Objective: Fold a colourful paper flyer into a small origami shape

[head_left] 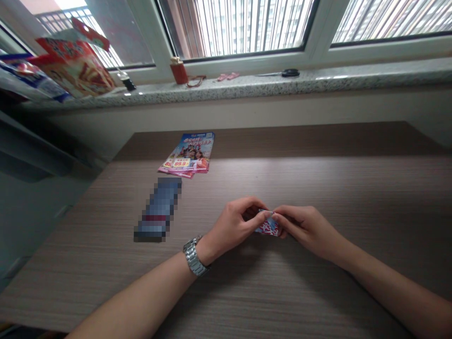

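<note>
A small piece of folded printed paper, patterned in red, white and blue, is held a little above the table. My left hand, with a metal watch on its wrist, pinches the paper from the left between thumb and fingers. From the right, my right hand grips the paper's upper right corner with its thumb and forefinger. The two hands' fingertips almost meet at the top edge. Fingers cover part of the paper, so its full shape is hidden.
Several colourful flyers lie stacked at the table's back left. A pixelated dark phone-like object lies nearer on the wooden table. Scissors, a red container and a red food bag are on the windowsill.
</note>
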{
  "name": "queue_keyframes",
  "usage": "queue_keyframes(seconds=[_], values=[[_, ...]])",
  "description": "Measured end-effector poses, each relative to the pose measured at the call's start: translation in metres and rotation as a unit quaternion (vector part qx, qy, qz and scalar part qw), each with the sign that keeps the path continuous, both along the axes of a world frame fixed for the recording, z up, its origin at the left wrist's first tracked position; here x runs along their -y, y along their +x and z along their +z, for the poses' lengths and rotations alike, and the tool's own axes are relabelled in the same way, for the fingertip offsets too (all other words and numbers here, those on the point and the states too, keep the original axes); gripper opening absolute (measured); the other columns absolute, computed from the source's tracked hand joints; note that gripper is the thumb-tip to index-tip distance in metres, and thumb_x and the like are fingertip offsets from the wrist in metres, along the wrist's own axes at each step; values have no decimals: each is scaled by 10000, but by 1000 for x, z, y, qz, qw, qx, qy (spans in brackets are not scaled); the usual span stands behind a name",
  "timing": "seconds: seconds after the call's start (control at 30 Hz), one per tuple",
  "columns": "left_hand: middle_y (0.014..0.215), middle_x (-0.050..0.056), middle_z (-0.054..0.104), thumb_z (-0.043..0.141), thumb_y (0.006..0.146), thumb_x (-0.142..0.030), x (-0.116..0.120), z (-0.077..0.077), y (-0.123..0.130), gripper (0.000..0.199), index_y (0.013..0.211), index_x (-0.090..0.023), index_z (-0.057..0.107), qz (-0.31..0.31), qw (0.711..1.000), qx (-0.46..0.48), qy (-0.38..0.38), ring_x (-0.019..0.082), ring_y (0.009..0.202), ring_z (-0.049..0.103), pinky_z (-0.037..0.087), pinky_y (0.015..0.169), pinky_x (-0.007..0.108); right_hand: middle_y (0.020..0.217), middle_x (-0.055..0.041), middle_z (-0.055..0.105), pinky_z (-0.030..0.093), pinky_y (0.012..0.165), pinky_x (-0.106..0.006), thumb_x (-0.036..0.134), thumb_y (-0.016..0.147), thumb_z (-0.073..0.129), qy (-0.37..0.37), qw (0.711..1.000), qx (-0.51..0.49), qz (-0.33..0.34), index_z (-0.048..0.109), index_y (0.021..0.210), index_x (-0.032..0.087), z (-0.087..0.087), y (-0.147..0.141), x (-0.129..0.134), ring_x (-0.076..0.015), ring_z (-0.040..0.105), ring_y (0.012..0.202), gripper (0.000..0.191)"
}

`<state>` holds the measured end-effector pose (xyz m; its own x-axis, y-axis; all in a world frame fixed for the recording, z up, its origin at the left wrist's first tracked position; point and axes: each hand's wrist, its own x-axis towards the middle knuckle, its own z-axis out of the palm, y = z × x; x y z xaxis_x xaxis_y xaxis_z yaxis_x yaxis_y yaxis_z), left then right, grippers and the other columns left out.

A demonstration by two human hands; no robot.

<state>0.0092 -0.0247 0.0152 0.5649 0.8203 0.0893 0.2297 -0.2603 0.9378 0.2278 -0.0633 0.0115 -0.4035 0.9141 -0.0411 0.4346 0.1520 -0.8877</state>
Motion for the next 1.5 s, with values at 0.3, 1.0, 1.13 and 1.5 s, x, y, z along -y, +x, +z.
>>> queue_keyframes(seconds=[0.3,1.0,1.13,1.5], values=[[856,34,694,605,996,-346,-1,3,0,221,941,-146,680,-11,999,-5,32,132,782,631,484,710,219,735,-24,681,473,608,-254,443,1032,469,11,1000,17,-17,678,898,190,1,-5,1,-151,623,642,355],[819,41,706,606,993,-367,1,2,1,264,892,-135,683,12,1000,16,1,141,753,641,479,664,216,704,-13,681,494,593,-257,474,1016,499,17,999,3,-39,701,885,213,1,-2,0,-152,642,612,355],[819,33,701,616,988,-375,-1,-1,0,260,891,-141,673,29,999,24,-8,134,737,634,487,677,220,717,-25,705,542,614,-271,524,993,517,-39,997,-45,-51,706,882,207,1,-2,1,-167,670,636,385],[817,31,694,629,978,-392,-1,-2,1,265,905,-140,663,64,997,46,-24,130,739,634,491,675,217,794,-37,725,579,627,-281,509,901,660,-121,985,-109,-58,701,986,181,-2,-3,1,-164,688,677,341]])
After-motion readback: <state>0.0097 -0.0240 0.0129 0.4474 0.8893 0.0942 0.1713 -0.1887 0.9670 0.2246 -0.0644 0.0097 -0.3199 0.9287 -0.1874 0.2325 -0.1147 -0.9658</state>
